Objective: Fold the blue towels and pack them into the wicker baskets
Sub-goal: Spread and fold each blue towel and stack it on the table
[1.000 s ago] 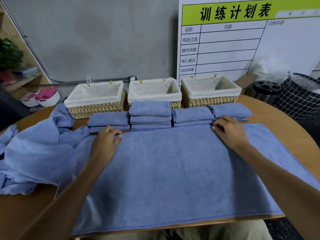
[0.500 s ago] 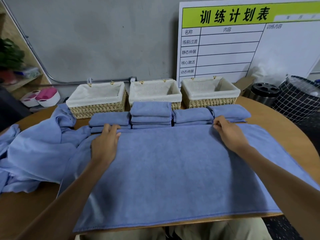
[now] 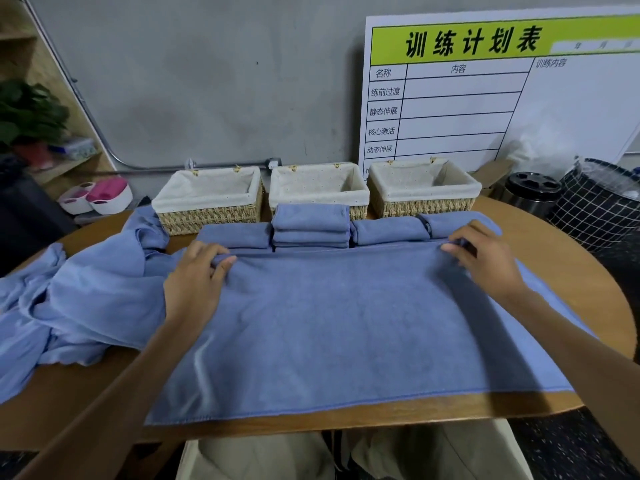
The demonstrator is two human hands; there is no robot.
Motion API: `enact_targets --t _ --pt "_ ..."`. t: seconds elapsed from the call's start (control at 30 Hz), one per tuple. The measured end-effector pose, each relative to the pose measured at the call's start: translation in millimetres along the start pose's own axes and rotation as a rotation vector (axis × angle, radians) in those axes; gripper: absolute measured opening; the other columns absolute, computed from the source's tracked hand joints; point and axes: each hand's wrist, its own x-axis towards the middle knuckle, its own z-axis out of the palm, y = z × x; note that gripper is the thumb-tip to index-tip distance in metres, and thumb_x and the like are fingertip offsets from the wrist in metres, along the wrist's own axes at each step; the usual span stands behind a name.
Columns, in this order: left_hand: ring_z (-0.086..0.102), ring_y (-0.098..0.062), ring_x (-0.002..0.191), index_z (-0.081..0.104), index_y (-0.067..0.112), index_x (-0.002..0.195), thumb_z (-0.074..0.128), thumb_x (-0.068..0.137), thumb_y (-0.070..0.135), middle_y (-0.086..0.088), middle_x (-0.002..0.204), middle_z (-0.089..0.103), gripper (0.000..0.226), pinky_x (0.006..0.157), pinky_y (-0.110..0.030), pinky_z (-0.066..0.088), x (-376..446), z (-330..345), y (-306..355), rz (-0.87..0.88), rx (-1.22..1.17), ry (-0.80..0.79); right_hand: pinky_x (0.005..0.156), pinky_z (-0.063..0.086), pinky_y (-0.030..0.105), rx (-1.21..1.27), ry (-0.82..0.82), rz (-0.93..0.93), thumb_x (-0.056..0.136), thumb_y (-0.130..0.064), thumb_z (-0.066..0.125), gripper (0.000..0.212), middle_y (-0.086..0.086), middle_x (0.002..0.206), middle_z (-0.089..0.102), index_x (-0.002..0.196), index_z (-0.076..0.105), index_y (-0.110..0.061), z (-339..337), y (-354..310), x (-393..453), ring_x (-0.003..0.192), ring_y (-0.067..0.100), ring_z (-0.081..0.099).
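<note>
Dim, even indoor light | soft shadows under arms on towel (image 3: 346, 323) | wide-angle bending at edges | slightly soft focus throughout

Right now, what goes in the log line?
step: folding | hands: left, right pinch spread towel far edge | baskets: empty

Blue towel (image 3: 346, 323), white-lined straw baskets (image 3: 211, 216)

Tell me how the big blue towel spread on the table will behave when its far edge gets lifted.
The spread towel will likely drape limply: it already bunches where the left hand and right hand pinch it. It probably drags rather than slides.
</note>
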Motion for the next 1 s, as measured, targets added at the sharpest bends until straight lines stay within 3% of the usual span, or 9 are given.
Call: enact_targets --t 0.07,0.17,0.23,0.37,0.57,0.73,0.87,1.0 --pt "0.054 -0.016 0.081 0.064 0.022 0.096 0.06 0.099 0.033 0.006 0.099 0.057 0.012 0.062 -0.034 0.038 -27 -11 0 -0.014 -0.05 -0.035 0.064 0.045 0.032 0.042 -0.017 0.031 0.092 -0.022 0.068 0.01 -0.003 0.086 0.052 0.086 0.062 -0.016 -10 -6 -26 0.07 0.012 0.056" --pt "0.055 -0.007 0.074 0.061 0.024 0.089 0.065 0.096 0.025 0.011 0.09 0.057 0.008 0.06 -0.028 0.04 -66 -10 -4 0.028 -0.145 -0.121 0.07 0.04 0.019 0.072 -0.077 0.023 0.094 -0.031 0.064 0.016 -0.008 0.086 0.052 0.085 0.06 -0.018 -10 -16 -69 0.08 0.003 0.054" --pt "0.059 -0.014 0.079 0.063 0.02 0.088 0.07 0.093 0.015 0.007 0.09 0.057 0.01 0.064 -0.028 0.044 -77 1 -13 0.118 -0.127 -0.176 0.074 0.039 0.013 0.061 -0.122 -0.005 0.096 -0.037 0.062 0.022 -0.011 0.086 0.054 0.084 0.059 -0.018 -4 -17 -84 0.084 -0.003 0.054" --pt "0.056 -0.02 0.082 0.063 0.015 0.091 0.065 0.096 0.015 0.002 0.093 0.051 0.005 0.071 -0.034 0.046 -58 22 -25 0.15 -0.095 -0.234 0.067 0.038 0.023 0.03 -0.125 0.021 0.093 -0.014 0.067 0.013 -0.012 0.085 0.051 0.084 0.058 -0.015 7 -12 -71 0.077 0.003 0.048" --pt "0.055 -0.02 0.085 0.064 0.015 0.093 0.064 0.097 0.013 -0.004 0.095 0.053 0.005 0.076 -0.032 0.043 -13 36 -26 0.069 -0.168 -0.203 0.066 0.036 0.023 0.087 -0.09 0.15 0.095 -0.019 0.066 0.013 -0.004 0.088 0.053 0.083 0.061 -0.019 19 -8 -38 0.078 0.006 0.053" --pt "0.051 -0.006 0.084 0.067 0.014 0.094 0.066 0.096 0.014 0.0 0.096 0.056 0.002 0.076 -0.014 0.04 -29 -5 -15 0.112 -0.224 -0.099 0.07 0.041 0.016 0.14 0.009 0.127 0.093 -0.021 0.068 0.007 -0.006 0.091 0.056 0.086 0.066 -0.021 -7 -20 -56 0.082 0.006 0.056" --pt "0.056 -0.007 0.085 0.068 0.021 0.096 0.067 0.094 0.015 0.002 0.099 0.054 0.007 0.077 -0.026 0.042 -81 -14 -31 0.154 -0.184 -0.253 0.07 0.044 0.025 0.001 -0.078 0.06 0.088 -0.022 0.073 0.005 -0.009 0.092 0.059 0.086 0.068 -0.024 -17 -10 -99 0.078 0.008 0.059" --pt "0.059 -0.012 0.095 0.066 0.028 0.109 0.063 0.096 0.026 0.005 0.109 0.053 0.014 0.084 -0.03 0.046 -83 -19 -44 0.231 -0.137 -0.398 0.068 0.047 0.033 -0.065 -0.136 0.053 0.087 -0.023 0.074 0.004 -0.01 0.093 0.058 0.087 0.071 -0.023 -28 -12 -108 0.081 0.013 0.06"
